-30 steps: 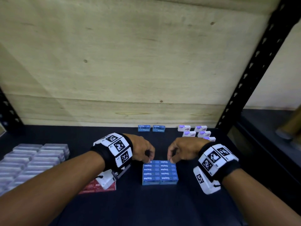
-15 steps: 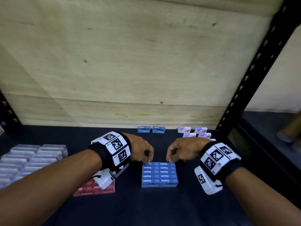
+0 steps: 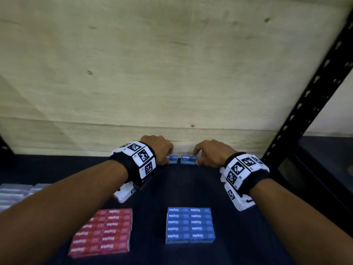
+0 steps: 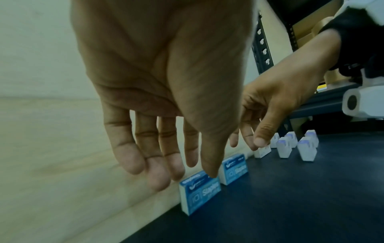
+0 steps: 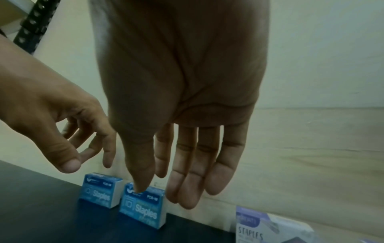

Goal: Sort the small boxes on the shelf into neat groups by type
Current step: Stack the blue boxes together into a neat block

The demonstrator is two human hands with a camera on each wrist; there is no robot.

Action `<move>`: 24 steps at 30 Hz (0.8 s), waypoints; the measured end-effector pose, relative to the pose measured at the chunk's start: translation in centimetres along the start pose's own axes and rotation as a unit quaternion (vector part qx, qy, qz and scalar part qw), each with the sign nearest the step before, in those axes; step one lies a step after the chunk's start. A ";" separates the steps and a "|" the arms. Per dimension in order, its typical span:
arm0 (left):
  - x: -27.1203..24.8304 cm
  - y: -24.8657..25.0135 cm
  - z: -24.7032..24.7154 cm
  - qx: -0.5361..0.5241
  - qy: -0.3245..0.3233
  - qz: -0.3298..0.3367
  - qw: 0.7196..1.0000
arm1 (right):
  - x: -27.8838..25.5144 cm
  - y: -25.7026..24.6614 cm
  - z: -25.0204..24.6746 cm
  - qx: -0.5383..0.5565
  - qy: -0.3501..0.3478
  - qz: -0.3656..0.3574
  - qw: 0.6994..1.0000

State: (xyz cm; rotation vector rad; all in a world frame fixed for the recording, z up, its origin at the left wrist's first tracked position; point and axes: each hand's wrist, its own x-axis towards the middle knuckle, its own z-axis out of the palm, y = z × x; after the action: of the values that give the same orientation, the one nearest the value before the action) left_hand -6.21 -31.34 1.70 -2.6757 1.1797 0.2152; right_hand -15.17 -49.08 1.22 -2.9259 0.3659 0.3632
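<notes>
Right, we're on the last two loose blue staple boxes at the far wall. Our left hand [image 3: 159,150] hangs over the left blue box [image 4: 199,192], right hand [image 3: 212,153] over the right blue box [image 5: 143,207]; fingers extended, nothing gripped yet, thumbs just at the box tops. Both boxes stand near each other but apart. Next: pinch one each, bring them near to the blue stack [image 3: 190,225], which sits right of the red stack [image 3: 103,232]. White boxes [image 4: 295,146] far right likely follow.
</notes>
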 end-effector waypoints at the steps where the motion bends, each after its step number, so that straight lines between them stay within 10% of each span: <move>1: 0.3 -0.2 0.1 0.004 -0.001 -0.003 1.000 | 0.4 -0.1 0.0 -0.008 0.003 0.003 1.000; 24: -2.7 1.7 1.1 -0.079 -0.102 0.075 0.989 | -2.6 -0.8 1.7 0.018 -0.089 -0.048 0.995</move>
State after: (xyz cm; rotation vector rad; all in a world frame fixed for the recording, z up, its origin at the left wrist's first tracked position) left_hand -9.34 -30.28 0.95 -2.6165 1.3484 0.6143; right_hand -17.79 -47.41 0.41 -2.8351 0.2040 0.5925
